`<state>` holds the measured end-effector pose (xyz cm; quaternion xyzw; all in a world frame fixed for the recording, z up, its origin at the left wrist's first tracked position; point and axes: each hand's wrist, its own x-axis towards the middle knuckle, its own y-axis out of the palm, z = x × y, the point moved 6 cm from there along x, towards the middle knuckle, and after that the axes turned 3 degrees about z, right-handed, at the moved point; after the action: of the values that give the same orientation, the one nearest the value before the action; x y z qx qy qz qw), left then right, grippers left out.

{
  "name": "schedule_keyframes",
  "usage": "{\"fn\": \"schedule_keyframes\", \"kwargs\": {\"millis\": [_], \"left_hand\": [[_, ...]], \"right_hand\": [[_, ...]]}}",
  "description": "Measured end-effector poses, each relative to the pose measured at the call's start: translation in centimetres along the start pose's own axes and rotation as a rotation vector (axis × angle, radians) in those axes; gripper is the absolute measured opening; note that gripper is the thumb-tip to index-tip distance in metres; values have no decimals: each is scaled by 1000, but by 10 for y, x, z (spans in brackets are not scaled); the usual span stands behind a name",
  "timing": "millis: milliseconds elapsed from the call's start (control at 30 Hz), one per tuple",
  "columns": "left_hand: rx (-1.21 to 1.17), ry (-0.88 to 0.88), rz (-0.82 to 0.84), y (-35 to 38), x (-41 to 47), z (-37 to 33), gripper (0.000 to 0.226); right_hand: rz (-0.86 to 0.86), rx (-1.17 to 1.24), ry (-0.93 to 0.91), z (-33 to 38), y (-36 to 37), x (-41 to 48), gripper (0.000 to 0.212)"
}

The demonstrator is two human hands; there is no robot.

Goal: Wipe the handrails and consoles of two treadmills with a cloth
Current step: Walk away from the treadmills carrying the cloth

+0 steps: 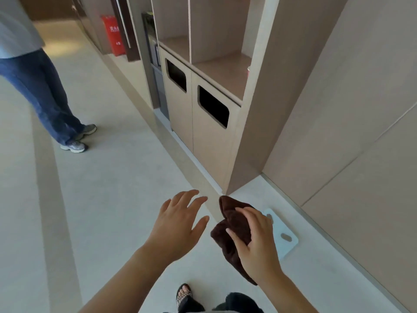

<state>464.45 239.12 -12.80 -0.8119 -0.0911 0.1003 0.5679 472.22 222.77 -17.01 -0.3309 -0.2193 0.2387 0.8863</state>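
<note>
A dark brown cloth [228,224] hangs bunched in my right hand [255,242], whose fingers and thumb curl round it at waist height. My left hand [178,224] floats just left of the cloth with fingers spread and straight, holding nothing and a small gap away from the fabric. No treadmill, handrail or console is in view.
A beige cabinet [209,123] with two dark bin openings and open shelves stands ahead on the right. A white bathroom scale [284,236] lies on the floor by the wall. Another person in jeans and sneakers [74,141] stands at left. A red fire-extinguisher box [112,35] is far back.
</note>
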Motion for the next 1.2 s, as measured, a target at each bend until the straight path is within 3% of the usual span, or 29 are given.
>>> {"fn": "schedule_keyframes", "kwargs": {"millis": [367, 500, 633, 967, 1200], "left_hand": [[30, -33, 19, -35, 190, 85, 67], [45, -11, 41, -53, 274, 91, 54], [49, 6, -13, -78, 350, 94, 57], [-5, 2, -47, -99, 463, 135, 66], [-31, 142, -26, -116, 572, 158, 66]], "right_hand": [[-6, 65, 35, -20, 48, 200, 48], [-44, 74, 21, -36, 40, 287, 49], [-91, 106, 17, -51, 23, 359, 48], [-103, 108, 14, -70, 38, 480, 45], [-195, 36, 11, -72, 46, 572, 41]]}}
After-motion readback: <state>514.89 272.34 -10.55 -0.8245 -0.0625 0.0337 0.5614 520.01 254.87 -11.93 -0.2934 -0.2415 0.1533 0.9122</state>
